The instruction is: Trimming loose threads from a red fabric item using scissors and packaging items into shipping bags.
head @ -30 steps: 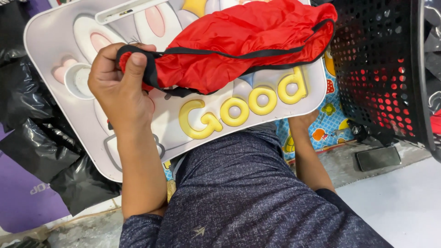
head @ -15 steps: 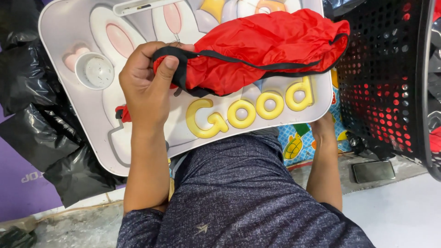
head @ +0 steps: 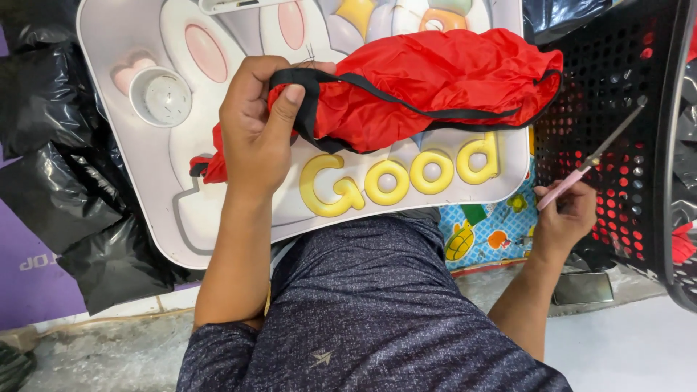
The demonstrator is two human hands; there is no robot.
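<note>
A red cloth (head: 435,80) with black trim lies bunched on a white lap tray (head: 123,43) printed with a rabbit picture and yellow letters. My left hand (head: 254,138) grips the cloth's left end, thumb pressed on the black edging. To the right of the tray, my right hand (head: 566,218) holds a thin pink-handled cutting tool (head: 595,156). Its metal tip points up and to the right, in front of the basket. The tray rests over my lap.
A black plastic mesh basket (head: 617,72) stands at the right. Crumpled black plastic bags (head: 65,189) lie at the left beside a purple sheet (head: 29,276). A colourful cartoon mat (head: 486,232) shows under the tray. A round white cup (head: 161,98) sits on the tray.
My right hand has come out from beside the tray and now holds up the pink tool. My left hand has shifted along the cloth's edge, tightening its grip.
</note>
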